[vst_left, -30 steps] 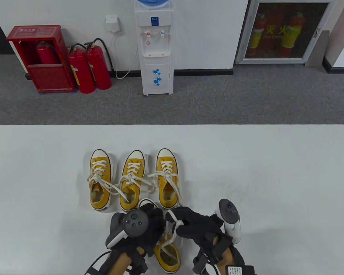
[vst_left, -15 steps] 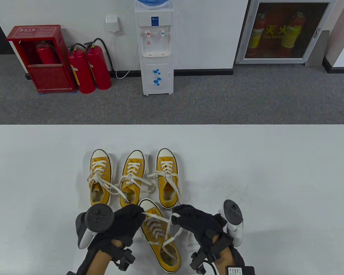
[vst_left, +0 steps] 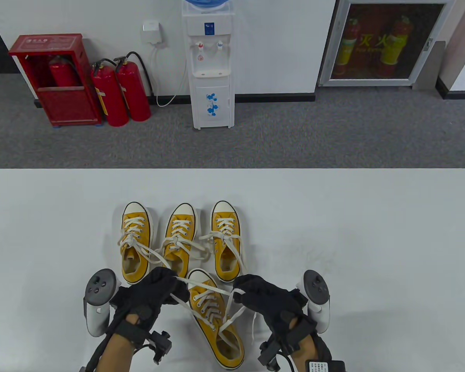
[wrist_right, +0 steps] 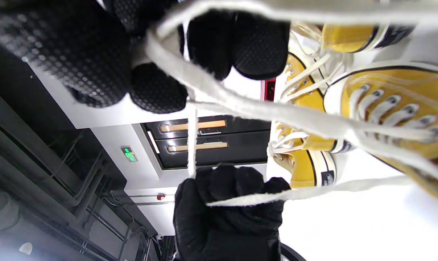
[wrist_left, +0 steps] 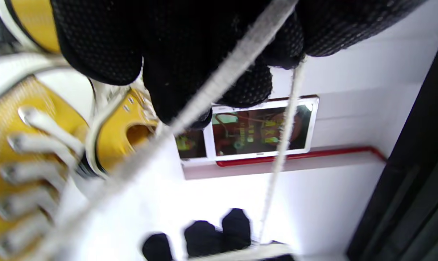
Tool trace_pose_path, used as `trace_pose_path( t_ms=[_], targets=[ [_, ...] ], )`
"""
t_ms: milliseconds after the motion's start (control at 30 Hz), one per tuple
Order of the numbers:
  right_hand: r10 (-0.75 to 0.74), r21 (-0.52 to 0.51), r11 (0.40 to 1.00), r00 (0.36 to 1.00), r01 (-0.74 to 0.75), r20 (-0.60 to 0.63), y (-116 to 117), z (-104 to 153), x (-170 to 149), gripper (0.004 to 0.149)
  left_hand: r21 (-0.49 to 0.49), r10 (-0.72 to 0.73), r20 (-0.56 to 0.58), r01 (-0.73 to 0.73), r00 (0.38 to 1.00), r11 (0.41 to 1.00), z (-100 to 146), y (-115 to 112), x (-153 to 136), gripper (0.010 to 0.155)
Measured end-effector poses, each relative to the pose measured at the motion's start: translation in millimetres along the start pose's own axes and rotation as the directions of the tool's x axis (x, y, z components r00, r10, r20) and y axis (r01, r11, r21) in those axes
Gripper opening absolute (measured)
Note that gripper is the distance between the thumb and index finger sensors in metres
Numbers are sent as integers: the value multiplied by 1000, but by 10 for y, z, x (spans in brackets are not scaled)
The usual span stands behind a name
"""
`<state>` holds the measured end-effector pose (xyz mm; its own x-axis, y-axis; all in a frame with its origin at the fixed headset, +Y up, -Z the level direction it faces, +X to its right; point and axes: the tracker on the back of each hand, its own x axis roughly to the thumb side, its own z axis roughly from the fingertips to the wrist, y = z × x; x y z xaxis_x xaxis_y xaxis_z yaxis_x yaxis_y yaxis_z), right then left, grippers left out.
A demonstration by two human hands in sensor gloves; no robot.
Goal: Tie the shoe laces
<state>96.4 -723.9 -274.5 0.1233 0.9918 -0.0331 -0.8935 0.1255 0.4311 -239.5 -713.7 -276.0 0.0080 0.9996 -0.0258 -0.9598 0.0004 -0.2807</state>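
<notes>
The table view is evenly and brightly lit from above, sharp throughout, with only soft faint shadows under the black gloved hands on the matte white table [vst_left: 372,232] and slight bowing of straight lines toward the edges. Both wrist views are motion-blurred and out of focus up close, the flat white shoelace [wrist_left: 219,83] smeared and the tabletop overexposed to glaring white

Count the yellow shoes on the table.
4. Three stand in a row: left shoe, middle shoe, right shoe. The near shoe lies between the hands. None seems hidden.
</notes>
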Motion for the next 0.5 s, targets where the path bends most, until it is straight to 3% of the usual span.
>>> trace_pose_path(
  t_ms=[67, 233, 500],
  targets=[
    [-6, -2, 1000, 1000, 6, 0, -12, 3, 5, 41, -44, 165, -18, -165, 986, 985, -19, -28, -50, 37],
    [2, -7, 1000, 1000, -2, -1, -20, 6, 5, 41, -149, 404, -35, -405, 914, 902, -52, -89, -127, 37],
    [17, -13, 1000, 1000, -18, -8, -29, 9, 2, 41, -288, 572, 16, -544, 820, 788, -91, -134, -164, 38]
  ],
)
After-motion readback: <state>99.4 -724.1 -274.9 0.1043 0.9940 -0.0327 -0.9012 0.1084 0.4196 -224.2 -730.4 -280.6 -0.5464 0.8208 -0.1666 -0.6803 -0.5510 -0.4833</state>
